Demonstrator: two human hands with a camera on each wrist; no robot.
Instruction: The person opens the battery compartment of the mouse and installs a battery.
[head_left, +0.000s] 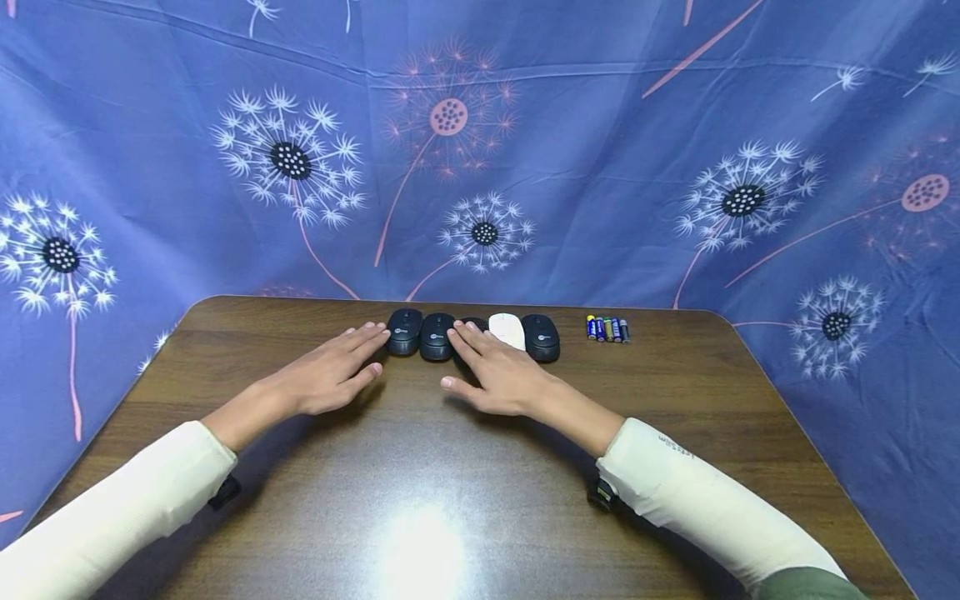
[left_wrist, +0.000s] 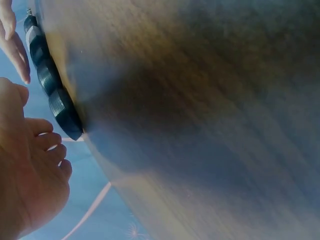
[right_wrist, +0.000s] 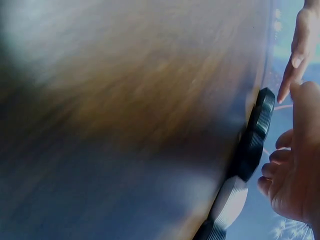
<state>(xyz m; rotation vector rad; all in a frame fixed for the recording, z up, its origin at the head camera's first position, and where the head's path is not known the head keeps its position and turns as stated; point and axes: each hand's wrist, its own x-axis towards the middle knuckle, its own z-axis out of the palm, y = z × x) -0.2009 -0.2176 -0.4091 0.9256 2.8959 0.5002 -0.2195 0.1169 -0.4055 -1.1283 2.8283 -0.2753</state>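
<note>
Several computer mice stand side by side in a row near the table's back edge. At the left end is a black mouse [head_left: 404, 332], beside it another black mouse [head_left: 437, 337]. A dark mouse [head_left: 474, 322] in the middle is mostly hidden behind my right hand. Then come a white mouse [head_left: 507, 330] and a black mouse [head_left: 542, 337] at the right end. My left hand [head_left: 322, 375] is held with straight fingers, its fingertips right by the leftmost mouse. My right hand [head_left: 504, 372], palm down with fingers extended, overlaps the middle and white mice in the head view. Neither hand grips anything.
Several small batteries [head_left: 608, 329] lie in a row to the right of the mice. The brown wooden table [head_left: 480, 450] has a blue dandelion-patterned cloth [head_left: 585, 167] hanging behind and around it. A bright light reflection shows near the table's front.
</note>
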